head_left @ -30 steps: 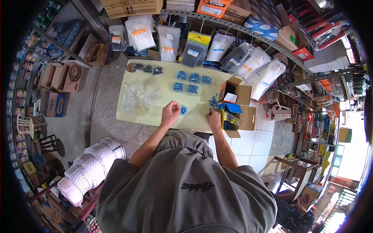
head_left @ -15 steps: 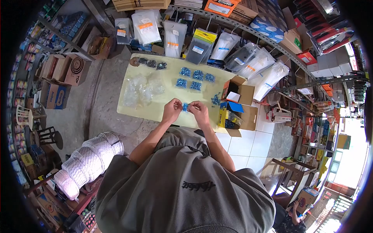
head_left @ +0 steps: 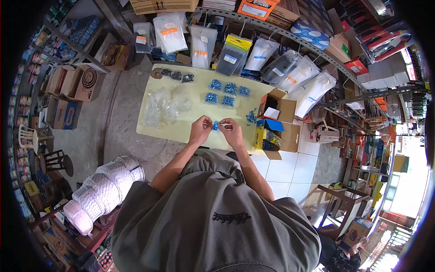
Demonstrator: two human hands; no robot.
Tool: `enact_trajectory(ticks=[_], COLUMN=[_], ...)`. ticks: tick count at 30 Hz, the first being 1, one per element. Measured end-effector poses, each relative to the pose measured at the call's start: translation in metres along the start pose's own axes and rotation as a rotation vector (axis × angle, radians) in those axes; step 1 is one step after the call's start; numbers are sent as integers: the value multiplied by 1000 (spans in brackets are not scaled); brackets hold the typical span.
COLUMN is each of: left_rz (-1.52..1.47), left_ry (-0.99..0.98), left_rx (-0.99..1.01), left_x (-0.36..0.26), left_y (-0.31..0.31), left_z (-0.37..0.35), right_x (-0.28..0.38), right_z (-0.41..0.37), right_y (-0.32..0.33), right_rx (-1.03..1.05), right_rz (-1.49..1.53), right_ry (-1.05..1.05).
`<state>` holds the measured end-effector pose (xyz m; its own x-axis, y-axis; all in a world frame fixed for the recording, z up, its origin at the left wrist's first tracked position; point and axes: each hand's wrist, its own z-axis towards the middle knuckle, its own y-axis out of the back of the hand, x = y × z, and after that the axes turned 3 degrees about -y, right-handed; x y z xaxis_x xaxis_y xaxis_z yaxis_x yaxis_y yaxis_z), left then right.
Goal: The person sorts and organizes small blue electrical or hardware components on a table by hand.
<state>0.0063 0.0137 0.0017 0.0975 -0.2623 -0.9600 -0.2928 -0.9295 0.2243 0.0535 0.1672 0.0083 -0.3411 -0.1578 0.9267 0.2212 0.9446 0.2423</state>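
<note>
i hold a small bag point(head_left: 216, 125) of blue pieces between my two hands, just above the near edge of the bench point(head_left: 199, 102). the fingers of my left hand point(head_left: 200, 130) are pinched on its left side, and the fingers of my right hand point(head_left: 232, 130) on its right side. i cannot tell if the mouth of the bag is sealed, because it is too small in the view.

the first danger, i think, is a spill. if one side slips from my fingers while the mouth is open, the blue pieces can fall out. the bag hangs so near to the bench edge that some would drop on the floor below, where they are hard to find. pulling the two sides too hard could also tear the thin plastic.

the second danger is on the right. the loose blue pieces point(head_left: 250, 118) lie just beside my right hand, next to the open cardboard box point(head_left: 276, 106). a careless move of the wrist could sweep them off the bench or into the box.

on the far side, the filled blue bags point(head_left: 225, 93) lie in rows, and the empty clear bags point(head_left: 165, 106) are in a heap to the left. both are well apart from my hands, so i judge little risk there. only a quick reach over them could push the rows out of order.
</note>
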Motion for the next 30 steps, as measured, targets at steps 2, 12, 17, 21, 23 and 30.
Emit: enact_trajectory(ticks=[2,12,17,21,23,30], left_rz=[0,-25,-37,-46,-39,-12], left_ry=[-5,10,-54,-61,-61,-49], left_rx=[-2,4,-4,6,4,-3], left_x=[1,0,9,7,5,7], left_y=[0,1,-1,-2,-2,-2], left_z=[1,3,4,6,5,5], right_x=[-2,-16,-67,-102,-115,-99], right_z=[1,6,14,19,24,26], right_y=[-1,10,43,59,65,69], right_rx=[-17,-50,-309,-342,-333,-181], right_rz=[22,4,-505,-728,-768,-779], right_ry=[46,24,217,314,287,197])
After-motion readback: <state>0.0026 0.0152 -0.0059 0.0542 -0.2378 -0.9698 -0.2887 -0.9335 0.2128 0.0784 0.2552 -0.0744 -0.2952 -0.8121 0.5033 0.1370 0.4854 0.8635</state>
